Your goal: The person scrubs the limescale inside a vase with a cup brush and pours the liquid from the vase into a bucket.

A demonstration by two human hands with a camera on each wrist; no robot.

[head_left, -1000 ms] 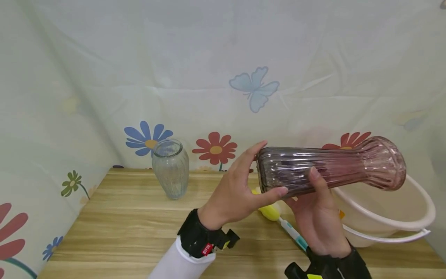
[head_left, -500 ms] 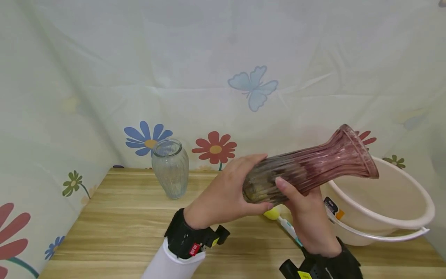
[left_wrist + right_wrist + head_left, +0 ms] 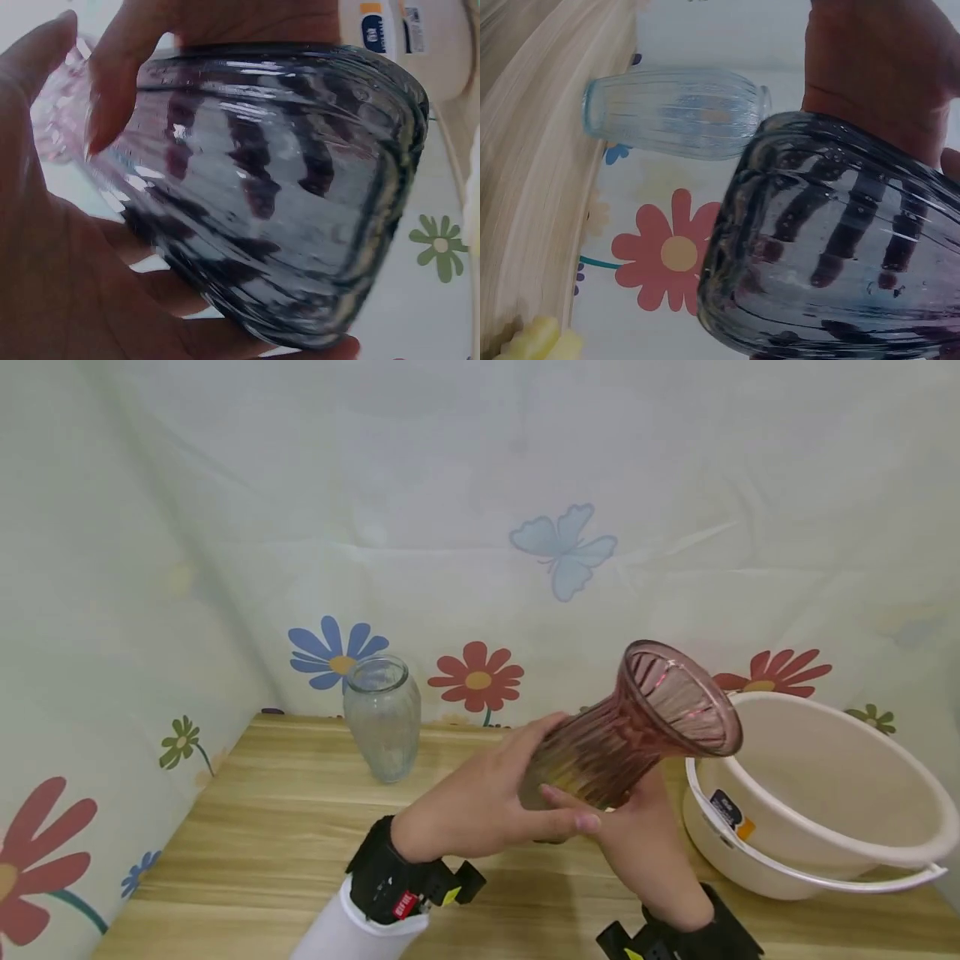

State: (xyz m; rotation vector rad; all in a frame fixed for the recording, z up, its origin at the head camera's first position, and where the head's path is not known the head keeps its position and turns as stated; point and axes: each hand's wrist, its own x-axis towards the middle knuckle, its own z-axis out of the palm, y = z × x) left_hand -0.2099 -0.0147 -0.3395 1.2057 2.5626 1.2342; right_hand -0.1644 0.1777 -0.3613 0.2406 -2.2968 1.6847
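Observation:
A ribbed glass vase (image 3: pixel 592 747), pink at its flared mouth and greyish towards its base, is held in the air between both hands. It leans with the mouth up to the right, partly facing the head camera. My left hand (image 3: pixel 476 802) grips the lower body from the left, its thumb across the near side. From below and to the right, my right hand (image 3: pixel 652 852) holds the vase, its fingers mostly hidden behind it. The left wrist view shows fingers wrapped about the vase body (image 3: pixel 262 165); darker finger shapes show through the glass (image 3: pixel 847 232) in the right wrist view.
A clear ribbed glass vase (image 3: pixel 386 727) stands upright at the back left of the wooden table (image 3: pixel 247 835). To the right sits a cream bucket (image 3: pixel 795 835) with its handle lowered. Part of a yellow sponge head (image 3: pixel 540 341) shows in the right wrist view. Behind hangs a flower-printed curtain.
The pink vase has turned from lying nearly level to tilted, its mouth swinging left and towards the camera. Both hands have shifted left with it and drawn closer together.

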